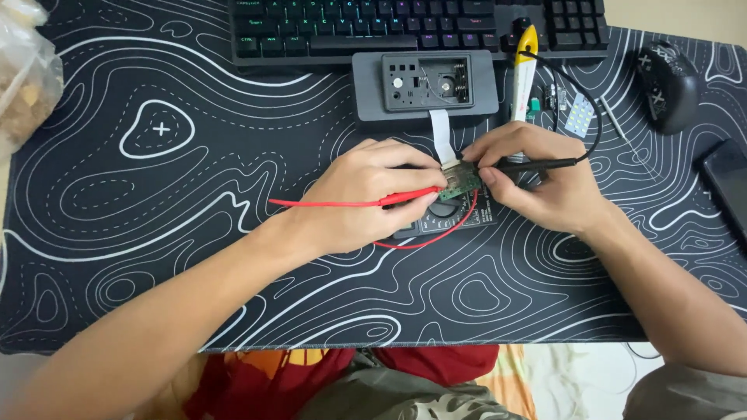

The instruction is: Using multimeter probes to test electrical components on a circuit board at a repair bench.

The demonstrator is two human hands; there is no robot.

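Hands are meeting at centre of a black desk mat (233, 257) w/ white contour lines. Left hand (366, 194) is pinching a red probe (408, 196) between thumb & fingers, closed tight on it, tip pointing at a small green circuit board (461, 183); red lead (327, 204) is trailing off to the left. Right hand (537, 183) is gripping a black probe (537, 164), fingers curled shut round it, tip also resting on the board. Board is sitting over a black multimeter (451, 218), mostly hidden under both hands. White ribbon cable (442, 136) is running from the board up to a grey opened device (424, 84). Keyboard (405, 27) is lying along the top edge, a yellow-tipped tool (524, 70) beside the device, a mouse (667, 84) far right.
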